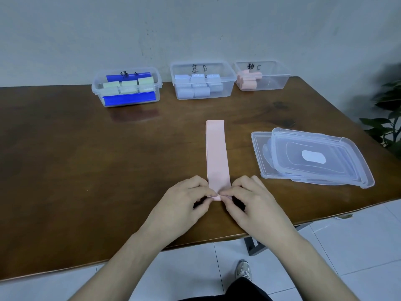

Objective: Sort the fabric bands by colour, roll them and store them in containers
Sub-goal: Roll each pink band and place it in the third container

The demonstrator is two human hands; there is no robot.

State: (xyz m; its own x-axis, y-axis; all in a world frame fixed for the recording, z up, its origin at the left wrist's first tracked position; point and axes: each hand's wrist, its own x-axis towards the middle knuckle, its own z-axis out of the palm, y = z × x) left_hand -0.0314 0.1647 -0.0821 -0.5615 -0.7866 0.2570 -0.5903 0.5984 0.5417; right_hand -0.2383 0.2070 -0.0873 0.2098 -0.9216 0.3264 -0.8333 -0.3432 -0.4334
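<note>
The pink band (217,153) lies flat on the counter (86,159), its near end pinched by left hand (184,203) and right hand (249,203), each grip curled on that end. Beyond the band stand three tubs (202,83) of rolls; right of it, stacked lids (312,157)

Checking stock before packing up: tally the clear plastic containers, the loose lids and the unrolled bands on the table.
Clear plastic containers: 3 (green rolls, blue rolls, pink rolls)
Clear plastic lids, stacked: at least 2, exact count unclear
Unrolled pink fabric band: 1
Total: at least 6
</note>
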